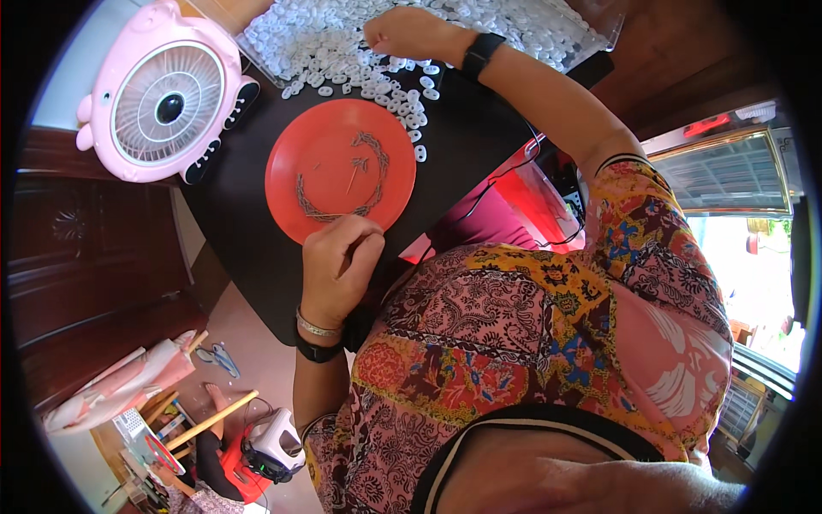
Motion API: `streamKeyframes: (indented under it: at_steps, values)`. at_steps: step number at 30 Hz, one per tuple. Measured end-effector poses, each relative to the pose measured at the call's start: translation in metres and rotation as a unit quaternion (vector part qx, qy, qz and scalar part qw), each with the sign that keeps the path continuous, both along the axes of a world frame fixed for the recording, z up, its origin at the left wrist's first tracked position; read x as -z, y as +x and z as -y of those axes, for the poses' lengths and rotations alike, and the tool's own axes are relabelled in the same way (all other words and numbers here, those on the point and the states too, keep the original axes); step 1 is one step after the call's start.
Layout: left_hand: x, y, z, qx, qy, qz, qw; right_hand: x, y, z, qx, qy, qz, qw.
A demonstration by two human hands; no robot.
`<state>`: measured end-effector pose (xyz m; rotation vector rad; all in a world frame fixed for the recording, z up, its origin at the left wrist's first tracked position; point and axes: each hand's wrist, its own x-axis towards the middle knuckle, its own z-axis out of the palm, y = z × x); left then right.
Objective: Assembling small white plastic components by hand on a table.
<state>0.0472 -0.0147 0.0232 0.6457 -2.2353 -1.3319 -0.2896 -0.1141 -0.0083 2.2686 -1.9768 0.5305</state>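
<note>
My left hand [336,264] is closed at the near rim of a round red plate [287,171], its thumb and fingers curled together. Whatever its fingertips hold, if anything, is hidden. Small grey metal pieces [377,184], thin and pin-like, lie on the plate in a curved band, with a few loose ones inside it. My right hand [411,32] reaches over a heap of small white plastic pieces [321,64], oval with holes. Its fingers are curled closed, and I cannot see what is in them.
A pink animal-shaped fan [169,90] stands left of the plate on the black table [248,274]. A clear tray [604,38] holds the white pieces, and some spill toward the plate. Dark cables [505,176] hang at the table's right. Blue scissors-like slippers [221,360] lie on the floor.
</note>
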Motion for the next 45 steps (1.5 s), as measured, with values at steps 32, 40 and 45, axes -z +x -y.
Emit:
streamKeyframes:
  at_steps: [32,40,45]
  values:
    - [-0.021,-0.022,0.043,-0.107,0.166,-0.116,0.973,-0.079,0.131,-0.075,-0.231,0.146,0.45,0.851]
    - [-0.014,-0.004,0.061,-0.17,0.124,-0.124,0.97,-0.07,0.123,-0.056,-0.22,0.079,0.318,0.919]
    - [-0.002,0.001,0.064,-0.201,0.178,-0.205,0.941,-0.052,0.105,-0.05,-0.265,0.03,0.075,0.961]
